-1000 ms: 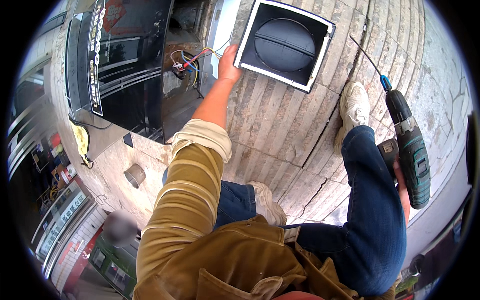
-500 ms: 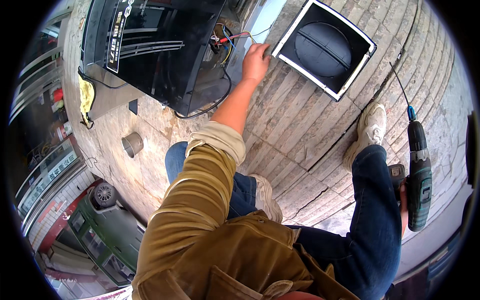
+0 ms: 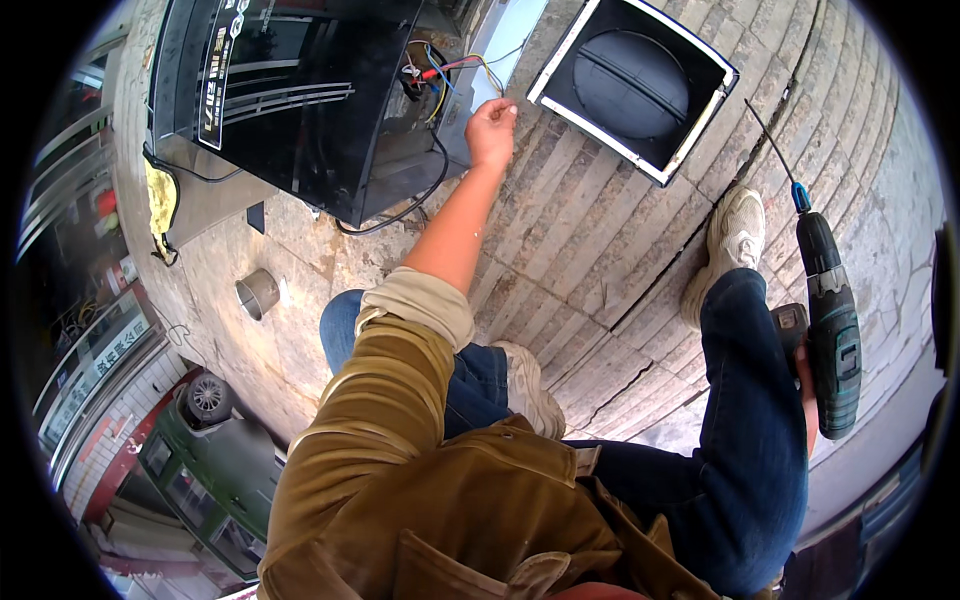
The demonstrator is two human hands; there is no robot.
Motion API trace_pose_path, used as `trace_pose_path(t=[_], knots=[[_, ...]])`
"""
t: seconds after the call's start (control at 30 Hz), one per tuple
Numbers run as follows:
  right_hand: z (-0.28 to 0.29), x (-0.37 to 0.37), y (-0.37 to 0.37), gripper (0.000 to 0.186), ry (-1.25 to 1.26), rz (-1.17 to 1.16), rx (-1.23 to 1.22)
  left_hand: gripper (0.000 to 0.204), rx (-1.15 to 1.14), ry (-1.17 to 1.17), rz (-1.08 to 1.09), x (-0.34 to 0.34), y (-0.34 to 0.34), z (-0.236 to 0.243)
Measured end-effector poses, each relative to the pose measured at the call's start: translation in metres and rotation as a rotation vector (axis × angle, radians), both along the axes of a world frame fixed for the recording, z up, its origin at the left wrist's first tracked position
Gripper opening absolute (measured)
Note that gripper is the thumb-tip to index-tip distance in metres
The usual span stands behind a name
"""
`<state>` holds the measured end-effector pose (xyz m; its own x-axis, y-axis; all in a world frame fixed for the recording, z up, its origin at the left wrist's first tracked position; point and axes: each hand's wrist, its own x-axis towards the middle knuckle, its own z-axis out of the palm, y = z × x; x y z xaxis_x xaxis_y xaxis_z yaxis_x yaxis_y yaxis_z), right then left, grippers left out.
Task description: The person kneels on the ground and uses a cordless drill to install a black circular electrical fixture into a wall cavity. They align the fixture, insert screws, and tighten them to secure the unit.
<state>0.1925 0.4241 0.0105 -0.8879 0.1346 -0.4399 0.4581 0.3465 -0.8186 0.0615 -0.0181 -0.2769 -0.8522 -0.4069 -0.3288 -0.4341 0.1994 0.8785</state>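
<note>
left hand (image 3: 490,128) reaches far across the grooved paving (image 3: 590,260), fingers curled and pinched near a tangle of coloured wires (image 3: 440,75) at the open corner of a black cabinet (image 3: 290,90); whether it actually grips a strand cannot be told. right hand (image 3: 806,390), mostly hidden behind the knee, is closed around the grip of a dark green cordless drill (image 3: 835,320) at the right, its long thin bit (image 3: 770,140) pointing away. judged by its look, the drill is dense and rigid, heaviest toward the battery end, and best held by the moulded handle; the bit seems slender enough to bend or snap under a sideways load. the wires look light and limp, likely to kink if pulled, so the insulated lengths are the safer hold. just right of the left hand lies a white-framed square housing (image 3: 640,165), open upward, with a dark round damper disc (image 3: 630,85) inside. a small metal cup (image 3: 258,293) stands at the left, its contents not visible. a yellow cloth (image 3: 160,200) hangs beside the cabinet.
</note>
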Motion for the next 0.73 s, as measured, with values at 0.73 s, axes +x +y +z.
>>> trace_pose_path(t=[0.73], knots=[[-0.041, -0.048, -0.015, 0.033, -0.047, 0.342, -0.125, 0.017, 1.201, 0.023, 0.315, 0.02, 0.078, 0.201]])
